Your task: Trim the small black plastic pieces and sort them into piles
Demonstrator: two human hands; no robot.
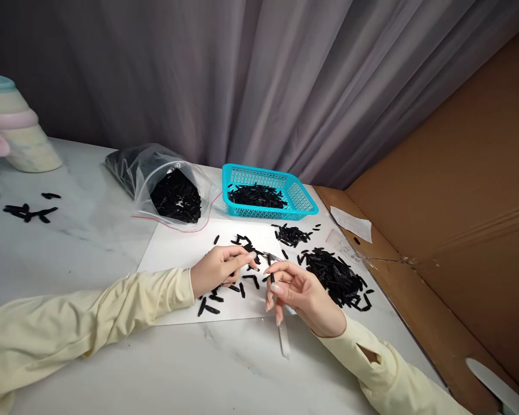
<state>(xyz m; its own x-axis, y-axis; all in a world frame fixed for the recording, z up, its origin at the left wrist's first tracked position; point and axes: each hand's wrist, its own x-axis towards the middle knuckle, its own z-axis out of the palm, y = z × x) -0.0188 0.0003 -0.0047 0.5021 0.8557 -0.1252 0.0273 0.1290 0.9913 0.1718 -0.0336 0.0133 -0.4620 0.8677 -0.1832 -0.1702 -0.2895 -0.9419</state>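
Note:
My left hand (225,268) is closed in a pinch above the white sheet (164,248), thumb pressed to the index finger. What sits in the pinch, if anything, is too small to make out. Facing it, my right hand (305,291) grips a small slim black piece (272,278) between thumb and fingers. A grey pointed object (271,257) shows just beyond these fingertips; its kind is unclear. Below the right fingers a narrow whitish strip (284,341) points toward me. Loose black pieces (211,309) are scattered on the sheet under and around both hands.
A blue basket (270,213) of black pieces stands at the back, beside an open clear zip bag (140,193) full of them. Piles (335,276) lie right of the sheet. At left are a pastel mug (28,144) and stray pieces (28,213). Cardboard (467,219) borders the right.

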